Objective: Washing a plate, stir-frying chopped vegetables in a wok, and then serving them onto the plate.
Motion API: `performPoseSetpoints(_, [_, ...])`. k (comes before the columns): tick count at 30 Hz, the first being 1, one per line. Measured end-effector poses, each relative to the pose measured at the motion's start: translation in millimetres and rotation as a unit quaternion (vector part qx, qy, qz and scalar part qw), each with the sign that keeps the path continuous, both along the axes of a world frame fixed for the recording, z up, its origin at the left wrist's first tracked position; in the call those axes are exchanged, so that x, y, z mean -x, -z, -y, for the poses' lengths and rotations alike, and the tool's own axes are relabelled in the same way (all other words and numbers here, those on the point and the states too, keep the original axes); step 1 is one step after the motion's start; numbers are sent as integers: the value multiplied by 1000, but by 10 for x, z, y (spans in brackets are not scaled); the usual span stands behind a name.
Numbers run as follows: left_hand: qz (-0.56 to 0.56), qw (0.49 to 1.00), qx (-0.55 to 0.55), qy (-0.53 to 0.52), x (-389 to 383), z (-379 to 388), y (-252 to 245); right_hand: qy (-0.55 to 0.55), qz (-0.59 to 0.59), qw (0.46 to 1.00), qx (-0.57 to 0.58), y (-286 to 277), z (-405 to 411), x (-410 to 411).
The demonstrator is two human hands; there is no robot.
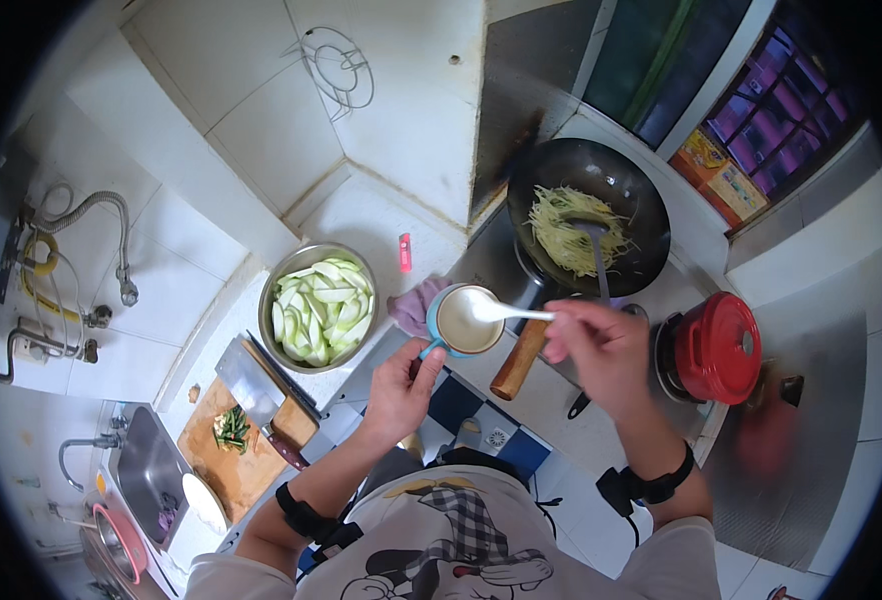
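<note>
My left hand (pixel 405 391) grips the handle of a blue cup (pixel 432 324), held up over the counter's front edge. A pale, cloudy liquid (pixel 456 334) fills part of it. Between the fingers of my right hand (pixel 598 356) is the handle of a white spoon (pixel 497 309), whose bowl is over the cup's mouth; whether it touches the liquid I cannot tell. Beyond that hand, a black wok (pixel 639 202) on the stove holds pale green shreds (pixel 568 232). A metal spatula (pixel 598 255) rests in them, and the wok's wooden handle (pixel 519 364) points towards me.
A steel bowl (pixel 263 315) of sliced green vegetable stands left, near a purple cloth (pixel 414 304) and a pink lighter (pixel 405 253). A cleaver (pixel 253 382) lies on the cutting board (pixel 208 472) with chopped greens. A red lidded pot (pixel 718 349) sits right; a sink (pixel 148 457) is far left.
</note>
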State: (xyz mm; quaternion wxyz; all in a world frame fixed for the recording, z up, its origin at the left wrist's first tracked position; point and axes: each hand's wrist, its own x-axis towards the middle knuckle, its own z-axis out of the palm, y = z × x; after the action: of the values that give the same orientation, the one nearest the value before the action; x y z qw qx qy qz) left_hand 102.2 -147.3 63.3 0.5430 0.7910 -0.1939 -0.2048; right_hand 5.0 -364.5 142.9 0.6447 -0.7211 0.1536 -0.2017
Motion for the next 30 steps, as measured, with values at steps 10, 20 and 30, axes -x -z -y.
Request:
performPoseSetpoints(10, [-2,999,-11,38,62,88,-118,-45,-33,998,22,250,-192,1])
performPoseSetpoints(20, [-8,999,-9,37,47,104,-106,40,-54,987,-144,309,-15,35])
performPoseSetpoints(30, [5,1000,26,5,-4,115,90,96,16,981,-170,146,331,82])
